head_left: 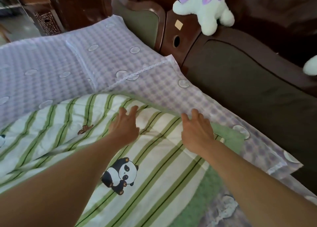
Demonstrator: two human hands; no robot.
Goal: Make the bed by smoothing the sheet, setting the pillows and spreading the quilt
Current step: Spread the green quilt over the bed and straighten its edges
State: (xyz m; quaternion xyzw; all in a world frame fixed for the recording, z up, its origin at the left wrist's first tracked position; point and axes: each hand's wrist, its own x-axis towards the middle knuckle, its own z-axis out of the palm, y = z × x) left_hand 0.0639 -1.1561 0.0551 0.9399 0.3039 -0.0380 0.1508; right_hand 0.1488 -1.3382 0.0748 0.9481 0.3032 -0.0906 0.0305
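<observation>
A white quilt (72,137) with green stripes and a panda print lies across the bed. Two lilac checked pillows lie at the head: one at the left (34,69), one toward the right (123,55), next to the dark headboard. My left hand (126,125) rests flat on the quilt near its top edge, fingers spread. My right hand (197,129) lies palm down at the quilt's top edge, where it meets the right pillow's flap; its fingertips touch that lilac fabric. A lilac sheet (267,149) shows along the bed's right side.
The dark wooden headboard (248,82) with padded panels runs along the right. A white plush toy (204,5) with purple ears sits on top of it, and part of another white toy (311,67) shows at the right edge. Dark wooden furniture (77,5) stands beyond the pillows.
</observation>
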